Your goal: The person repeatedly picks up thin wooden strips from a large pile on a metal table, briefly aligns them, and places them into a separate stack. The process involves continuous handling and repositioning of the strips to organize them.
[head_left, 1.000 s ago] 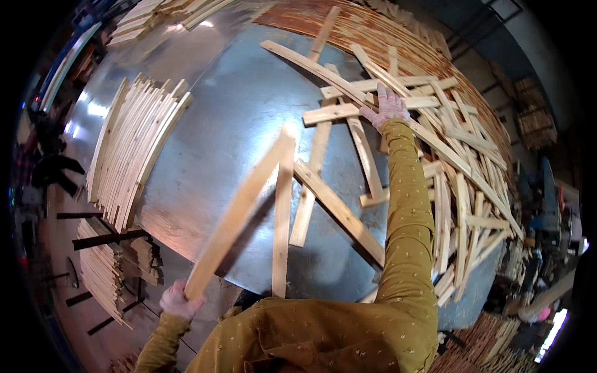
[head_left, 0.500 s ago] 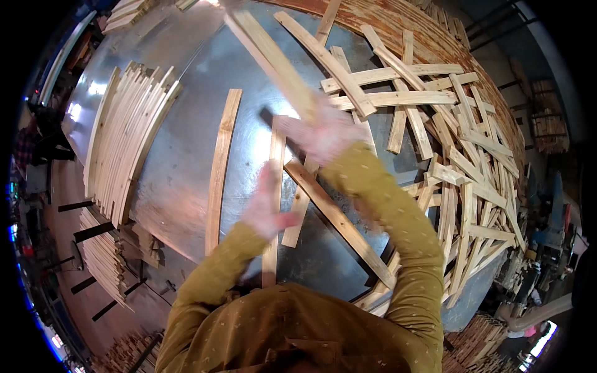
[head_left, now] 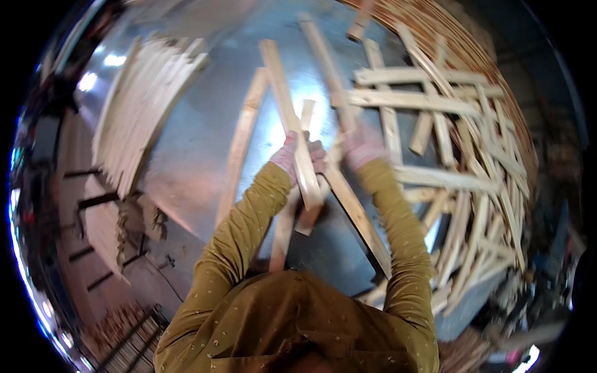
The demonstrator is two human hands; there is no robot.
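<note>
My left hand (head_left: pixel 297 155) is closed around the lower half of a pale wooden slat (head_left: pixel 285 93), held tilted over the metal table (head_left: pixel 193 133). My right hand (head_left: pixel 365 147), smeared by motion, is at the near end of another slat (head_left: pixel 324 62), which is blurred along with it and appears gripped. Under and beside my hands lie more slats: one slanting (head_left: pixel 357 214) below my right hand, one (head_left: pixel 244 140) to the left of my left hand.
On the right a loose, criss-crossed heap of slats (head_left: pixel 444 180) covers the table. At the left stands a row of slats (head_left: pixel 146 102) set side by side, with a second stack (head_left: pixel 104 221) below it on dark bars. A worn wooden board (head_left: pixel 460 46) borders the far right.
The slat that was in my right hand is now in my left, which was empty and has closed. My right hand has moved right onto another slat from the heap's edge. The view has shifted.
</note>
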